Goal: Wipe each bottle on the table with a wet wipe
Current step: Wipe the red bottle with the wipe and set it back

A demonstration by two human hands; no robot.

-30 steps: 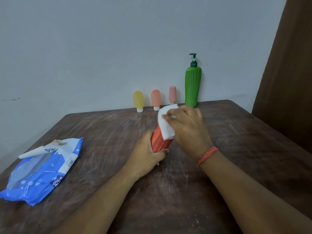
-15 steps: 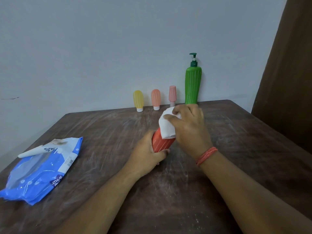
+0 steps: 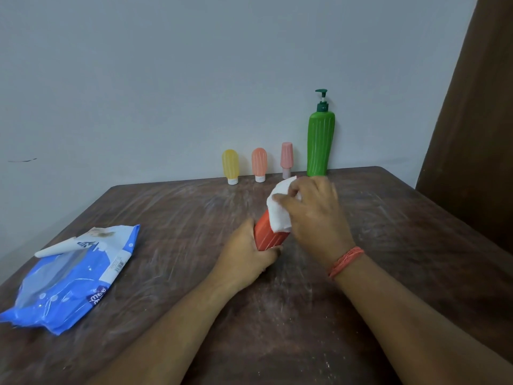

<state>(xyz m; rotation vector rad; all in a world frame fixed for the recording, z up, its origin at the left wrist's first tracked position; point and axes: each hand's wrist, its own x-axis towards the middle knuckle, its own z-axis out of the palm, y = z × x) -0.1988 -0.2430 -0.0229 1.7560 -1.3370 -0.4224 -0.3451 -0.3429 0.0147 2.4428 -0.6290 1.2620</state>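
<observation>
Bottles are standing along the far edge of the wooden tabletop (image 3: 388,232): a yellow tube (image 3: 230,165), an orange tube (image 3: 259,163), a pink bottle (image 3: 286,158) and a tall ribbed green pump bottle (image 3: 320,143). Near the middle, the left hand (image 3: 247,257) is gripping the base of a ribbed red bottle (image 3: 266,234), tilted, while the right hand (image 3: 313,215) is clutching a crumpled white wet wipe (image 3: 279,215) around its top. A glossy blue wipes packet (image 3: 69,279) is lying near the left edge.

Both forearms were bare, with no sleeves in view. The left grip (image 3: 244,254) wore nothing. Around the wrist behind the right grip (image 3: 313,212) sat an orange thread band (image 3: 345,261), wound in several thin strands.
</observation>
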